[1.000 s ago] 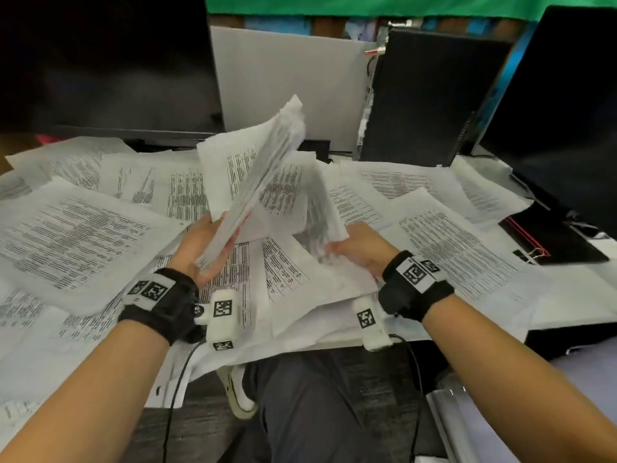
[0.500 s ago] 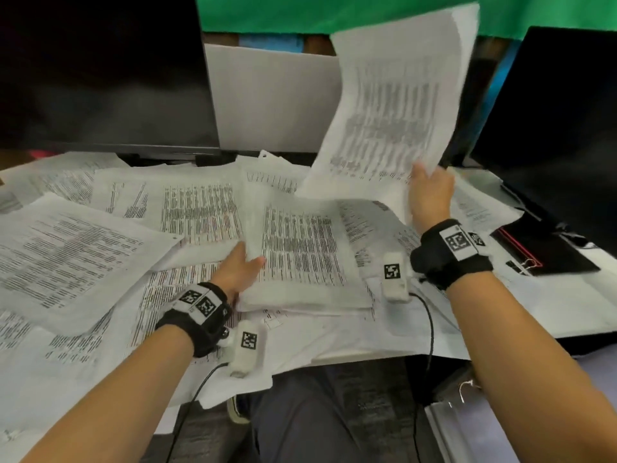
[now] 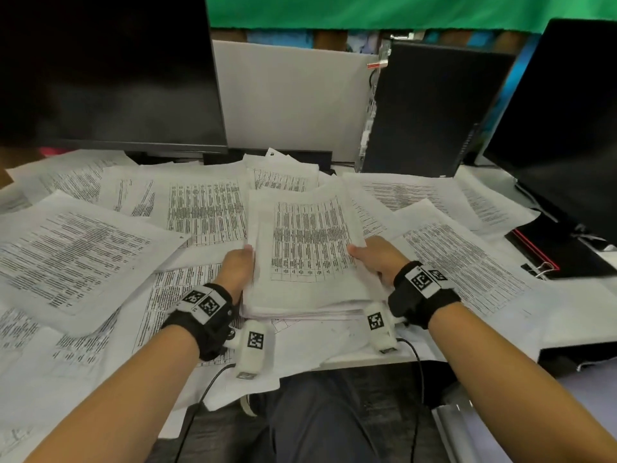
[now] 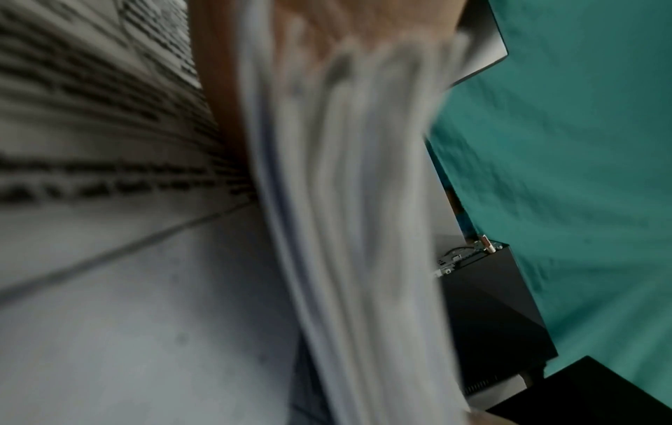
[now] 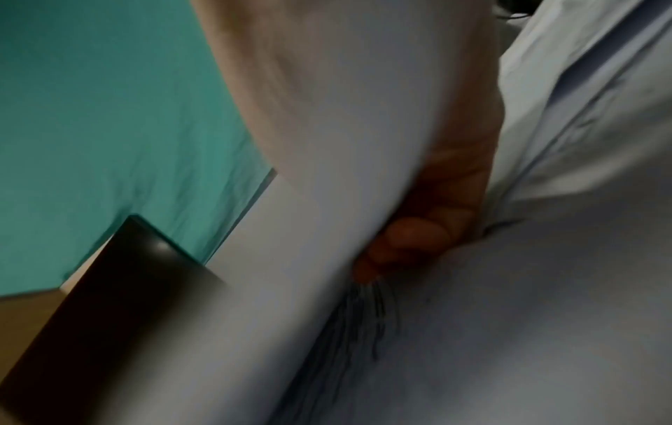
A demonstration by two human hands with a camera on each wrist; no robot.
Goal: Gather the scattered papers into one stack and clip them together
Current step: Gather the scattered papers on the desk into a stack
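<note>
Gripping the stack point(image 3: 307, 248) at both sides, left hand point(image 3: 235, 267) and right hand point(image 3: 380, 259) keep its long axis pointing away

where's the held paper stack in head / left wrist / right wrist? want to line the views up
Head: stack at centre, left hand and right hand gripping its two sides.
Left wrist: stack's blurred edge runs top to bottom through the middle.
Right wrist: stack's white underside crosses the centre, fingers curled beneath.
Shared landmark: green backdrop, right in left wrist, upper left in right wrist.
</note>
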